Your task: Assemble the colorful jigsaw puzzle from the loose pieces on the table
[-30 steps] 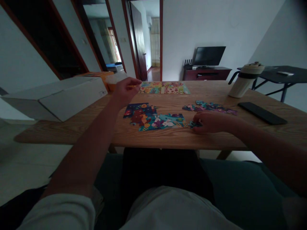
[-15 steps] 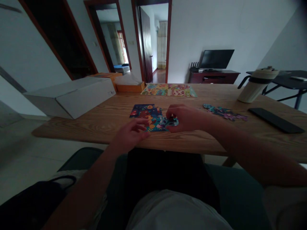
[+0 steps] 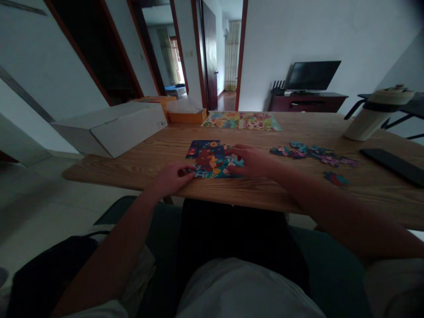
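Note:
A partly joined jigsaw puzzle (image 3: 208, 161) with dark blue, red and teal artwork lies near the table's front edge. My left hand (image 3: 175, 176) rests at its lower left corner, fingertips on the edge and thumb near the fingers. Over the right part is my right hand (image 3: 247, 161), its fingers apart and touching the teal pieces. No loose piece shows between its fingers. Loose puzzle pieces (image 3: 311, 152) form a pile to the right, and a small group of pieces (image 3: 336, 179) lies in front of that pile.
Behind the puzzle lies a colourful picture sheet (image 3: 241, 121). A long white box (image 3: 129, 126) and an orange tissue box (image 3: 187, 117) stand at the left back. At the right are a beige jug (image 3: 371, 117) and a black flat object (image 3: 394, 165) on the wooden table (image 3: 212, 190).
The view has shifted slightly. My left hand has drawn back to the puzzle's lower left corner, uncovering more of it. My right hand's fingers have spread and moved a little left over the pieces.

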Tool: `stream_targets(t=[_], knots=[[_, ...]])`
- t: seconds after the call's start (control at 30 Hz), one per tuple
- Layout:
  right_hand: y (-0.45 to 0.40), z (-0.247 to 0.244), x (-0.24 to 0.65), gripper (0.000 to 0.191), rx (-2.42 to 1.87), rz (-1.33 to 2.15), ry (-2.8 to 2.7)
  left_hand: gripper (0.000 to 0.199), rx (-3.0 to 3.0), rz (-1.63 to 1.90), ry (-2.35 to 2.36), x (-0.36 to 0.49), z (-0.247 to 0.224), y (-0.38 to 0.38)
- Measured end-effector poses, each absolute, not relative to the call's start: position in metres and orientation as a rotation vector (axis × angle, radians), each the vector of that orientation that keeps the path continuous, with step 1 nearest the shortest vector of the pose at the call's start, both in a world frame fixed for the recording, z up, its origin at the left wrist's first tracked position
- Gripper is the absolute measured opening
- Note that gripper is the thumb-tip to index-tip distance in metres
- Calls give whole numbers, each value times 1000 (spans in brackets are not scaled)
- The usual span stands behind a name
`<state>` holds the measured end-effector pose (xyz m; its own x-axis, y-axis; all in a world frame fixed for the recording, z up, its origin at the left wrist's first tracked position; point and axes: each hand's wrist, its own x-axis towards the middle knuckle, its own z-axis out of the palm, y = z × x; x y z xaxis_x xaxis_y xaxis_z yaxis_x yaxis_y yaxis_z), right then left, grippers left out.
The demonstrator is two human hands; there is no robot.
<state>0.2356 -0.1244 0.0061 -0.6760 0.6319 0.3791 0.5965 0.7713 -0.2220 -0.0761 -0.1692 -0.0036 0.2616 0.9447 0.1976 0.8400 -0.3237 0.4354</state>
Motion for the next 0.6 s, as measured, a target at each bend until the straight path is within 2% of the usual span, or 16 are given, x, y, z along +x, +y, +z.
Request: stream_targets(t=[0.27,0.6], knots=[[-120,5,238,55,-1041,116,-2553,42,2679,556,1527,-64,-12,-183],[-119,-1,239,46,-956,205,-2577,45,2693,432,1375,-61,-8,-187]])
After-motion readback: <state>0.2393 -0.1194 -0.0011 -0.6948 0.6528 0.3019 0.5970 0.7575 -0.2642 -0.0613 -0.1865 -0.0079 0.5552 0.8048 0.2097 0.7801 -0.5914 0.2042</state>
